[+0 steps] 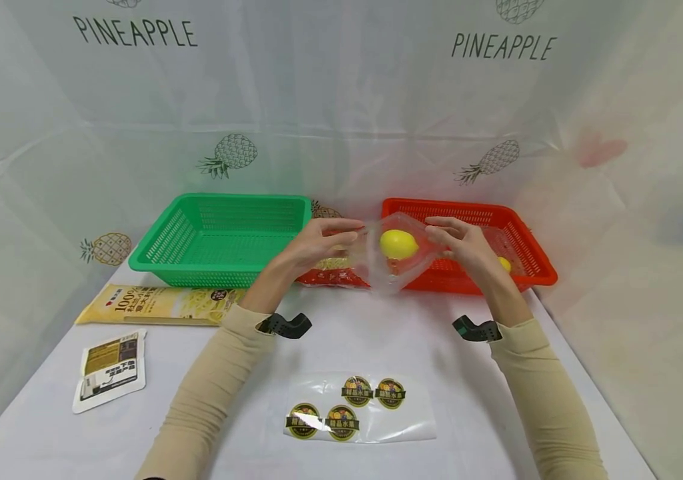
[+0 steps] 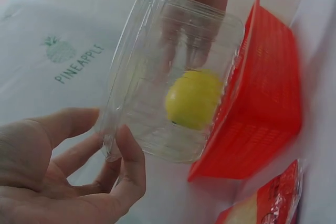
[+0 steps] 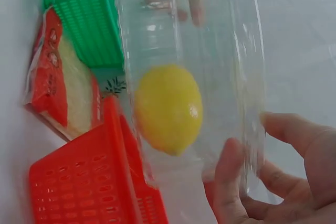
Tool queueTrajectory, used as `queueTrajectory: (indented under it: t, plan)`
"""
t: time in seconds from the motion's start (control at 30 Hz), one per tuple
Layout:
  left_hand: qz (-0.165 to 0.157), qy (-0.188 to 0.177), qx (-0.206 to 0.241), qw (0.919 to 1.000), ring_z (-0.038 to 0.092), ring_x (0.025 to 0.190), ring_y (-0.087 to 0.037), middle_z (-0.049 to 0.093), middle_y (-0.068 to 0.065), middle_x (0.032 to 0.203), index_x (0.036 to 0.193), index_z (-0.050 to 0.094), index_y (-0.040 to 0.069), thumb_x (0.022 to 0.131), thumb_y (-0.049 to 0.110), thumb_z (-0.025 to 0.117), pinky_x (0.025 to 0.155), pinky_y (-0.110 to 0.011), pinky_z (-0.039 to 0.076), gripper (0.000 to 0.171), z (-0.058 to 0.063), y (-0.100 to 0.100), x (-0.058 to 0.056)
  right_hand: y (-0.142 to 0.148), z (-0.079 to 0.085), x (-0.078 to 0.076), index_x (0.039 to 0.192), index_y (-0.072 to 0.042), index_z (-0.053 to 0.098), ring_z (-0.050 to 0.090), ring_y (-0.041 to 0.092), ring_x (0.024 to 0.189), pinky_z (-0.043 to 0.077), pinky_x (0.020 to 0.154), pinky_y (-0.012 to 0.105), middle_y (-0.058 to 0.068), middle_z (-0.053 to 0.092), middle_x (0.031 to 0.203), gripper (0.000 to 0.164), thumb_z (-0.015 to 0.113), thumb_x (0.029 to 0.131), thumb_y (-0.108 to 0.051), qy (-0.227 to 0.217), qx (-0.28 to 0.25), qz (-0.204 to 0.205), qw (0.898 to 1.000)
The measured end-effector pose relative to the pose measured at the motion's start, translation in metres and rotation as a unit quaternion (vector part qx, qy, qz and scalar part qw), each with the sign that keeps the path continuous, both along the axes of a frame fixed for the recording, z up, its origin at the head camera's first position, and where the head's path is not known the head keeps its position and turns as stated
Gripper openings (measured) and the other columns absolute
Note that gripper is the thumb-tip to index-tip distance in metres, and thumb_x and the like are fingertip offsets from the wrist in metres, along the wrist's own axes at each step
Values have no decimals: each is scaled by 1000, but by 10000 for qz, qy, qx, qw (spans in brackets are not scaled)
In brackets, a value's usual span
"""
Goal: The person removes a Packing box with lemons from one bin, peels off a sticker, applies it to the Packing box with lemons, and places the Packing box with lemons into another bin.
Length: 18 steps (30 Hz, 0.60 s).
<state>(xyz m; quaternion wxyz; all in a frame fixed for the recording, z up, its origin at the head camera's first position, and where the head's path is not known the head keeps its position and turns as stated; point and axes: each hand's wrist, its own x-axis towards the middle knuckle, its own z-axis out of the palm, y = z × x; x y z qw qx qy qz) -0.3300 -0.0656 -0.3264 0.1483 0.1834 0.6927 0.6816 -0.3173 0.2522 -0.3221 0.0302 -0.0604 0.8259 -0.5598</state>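
Note:
A clear plastic clamshell box point(image 1: 394, 273) is held up in the air between both hands, with a yellow lemon point(image 1: 398, 245) inside it. On one side my left hand point(image 1: 323, 241) pinches the box's rim between thumb and fingers, also plain in the left wrist view, where the left hand point(image 2: 84, 166) is near. My right hand point(image 1: 464, 243) grips the opposite end; in the right wrist view its fingers point(image 3: 229, 177) curl at the rim. The box is tilted, near the front of a red basket point(image 1: 533, 267). More yellow fruit point(image 1: 504, 264) shows in that basket, partly behind the right hand.
A green basket point(image 1: 215, 272) stands at the back left. Red-and-clear food packaging point(image 1: 335, 277) lies between the baskets. Nearer are a yellow pasta packet point(image 1: 161, 305), a white pouch point(image 1: 112, 370) and a clear sheet with several round stickers point(image 1: 389, 427).

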Motion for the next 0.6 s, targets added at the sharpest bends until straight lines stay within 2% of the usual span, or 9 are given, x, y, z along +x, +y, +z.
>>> queueTrajectory:
  t: [0.23,0.4,0.6]
  plan:
    - [171,79,-139,9997,55,122,-25,55,-3,141,135,59,14,91,25,70,102,-40,51,46,-4,-18,8,-2,-6,9,133,-22,59,57,18,112,56,86,25,0,57,135,55,66,88,-53,-44,196,171,9997]
    - [224,128,-303,9992,54,126,-26,56,-2,139,137,58,16,91,29,71,105,-42,48,50,-7,-29,14,-6,-6,16,133,-19,60,62,20,99,58,85,28,5,58,130,55,65,89,-52,18,279,355,9990]
    - [324,213,-506,9980,55,124,-24,54,-1,141,137,57,18,91,32,71,105,-41,48,50,-12,-41,22,-13,-6,27,136,-17,58,64,20,95,59,82,29,9,59,125,54,65,91,-47,61,342,677,9971]
